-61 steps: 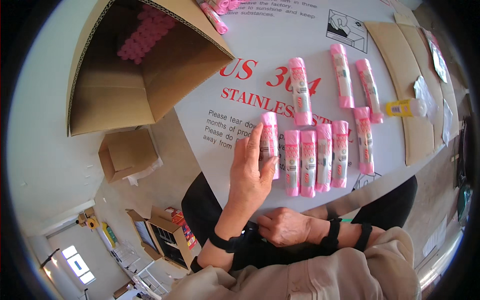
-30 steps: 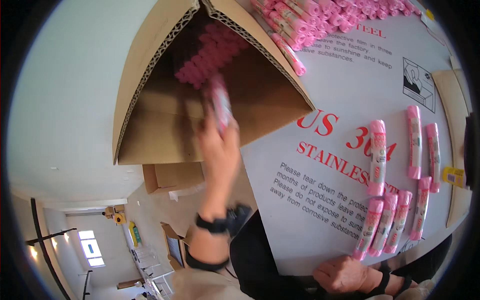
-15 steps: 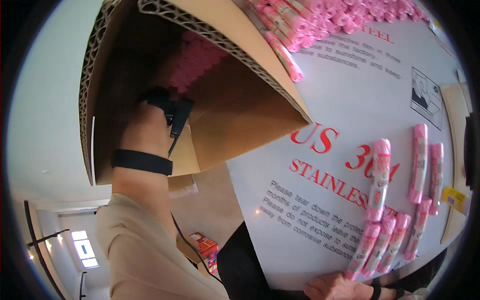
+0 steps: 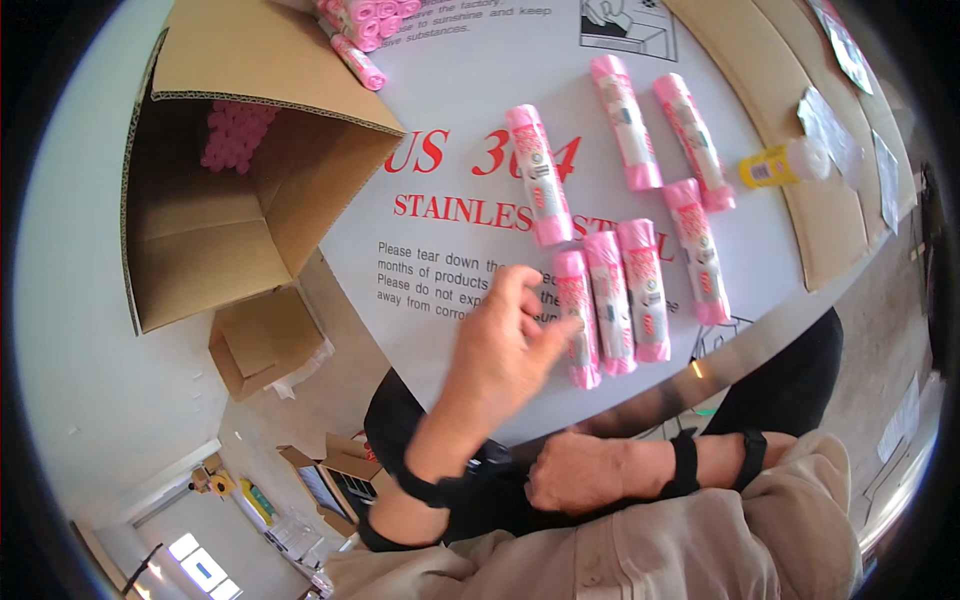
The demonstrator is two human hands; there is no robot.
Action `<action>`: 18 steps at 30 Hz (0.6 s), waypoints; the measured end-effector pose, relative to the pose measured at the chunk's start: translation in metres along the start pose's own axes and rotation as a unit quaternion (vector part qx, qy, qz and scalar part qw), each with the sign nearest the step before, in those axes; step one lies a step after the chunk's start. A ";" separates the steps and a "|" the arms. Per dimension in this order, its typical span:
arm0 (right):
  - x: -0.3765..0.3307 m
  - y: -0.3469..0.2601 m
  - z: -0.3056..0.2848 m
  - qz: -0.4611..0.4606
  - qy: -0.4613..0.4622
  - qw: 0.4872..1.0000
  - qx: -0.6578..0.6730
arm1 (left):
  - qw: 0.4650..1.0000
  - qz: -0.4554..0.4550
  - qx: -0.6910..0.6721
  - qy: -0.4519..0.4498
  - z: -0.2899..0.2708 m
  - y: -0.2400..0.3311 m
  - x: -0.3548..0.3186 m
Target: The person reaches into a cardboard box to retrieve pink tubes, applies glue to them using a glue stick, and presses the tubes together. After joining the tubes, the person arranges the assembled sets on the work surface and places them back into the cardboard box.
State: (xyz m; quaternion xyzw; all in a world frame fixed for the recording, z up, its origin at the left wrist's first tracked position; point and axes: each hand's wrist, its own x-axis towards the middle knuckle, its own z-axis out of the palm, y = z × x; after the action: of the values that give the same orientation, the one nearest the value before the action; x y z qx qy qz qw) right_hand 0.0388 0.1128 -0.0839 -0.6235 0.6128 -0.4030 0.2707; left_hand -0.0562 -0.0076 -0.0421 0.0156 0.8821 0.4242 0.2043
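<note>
My left hand point(image 4: 505, 345) hovers over the table beside the nearest left pink plastic bag roll point(image 4: 577, 325), thumb and forefinger apart and nothing held. Right of that roll lie two more in a row, a middle roll point(image 4: 610, 305) and a right roll point(image 4: 646, 290). Farther back are a single roll point(image 4: 540, 175) and several others toward the right, including an upright-lying roll point(image 4: 626, 125). My right hand point(image 4: 575, 472) rests at the table's near edge, its fingers curled in with nothing showing in them; their tips are partly hidden.
A large open carton point(image 4: 200, 250) at the left holds stacked pink rolls point(image 4: 236, 135). More rolls point(image 4: 370, 18) are piled at the back. A white bottle with a yellow label point(image 4: 785, 163) lies at the right beside padded beige upholstery point(image 4: 770, 60). A smaller box point(image 4: 265, 340) sits below the carton.
My left hand has come out of the carton and moved right, over to the rolls on the table. The view has turned right. My right hand stays by the near edge.
</note>
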 end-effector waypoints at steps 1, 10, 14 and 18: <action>0.000 0.003 -0.001 0.010 -0.017 1.000 -0.008 | 0.999 0.014 -0.011 0.030 0.019 0.000 -0.009; -0.006 -0.006 0.009 0.029 -0.047 0.993 -0.104 | 0.998 -0.010 -0.039 0.054 0.035 0.008 -0.012; -0.006 -0.007 0.008 0.040 -0.043 0.993 -0.099 | 0.997 0.014 -0.020 0.067 0.042 0.009 -0.004; -0.004 -0.003 0.017 0.050 -0.047 0.993 -0.098 | 0.995 0.052 0.043 0.074 0.050 0.015 -0.007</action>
State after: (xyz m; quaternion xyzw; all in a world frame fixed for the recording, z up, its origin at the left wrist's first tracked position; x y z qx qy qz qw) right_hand 0.0548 0.1144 -0.0911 -0.6337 0.6663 -0.2971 0.2572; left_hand -0.0336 0.0382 -0.0561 0.0383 0.9100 0.3962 0.1156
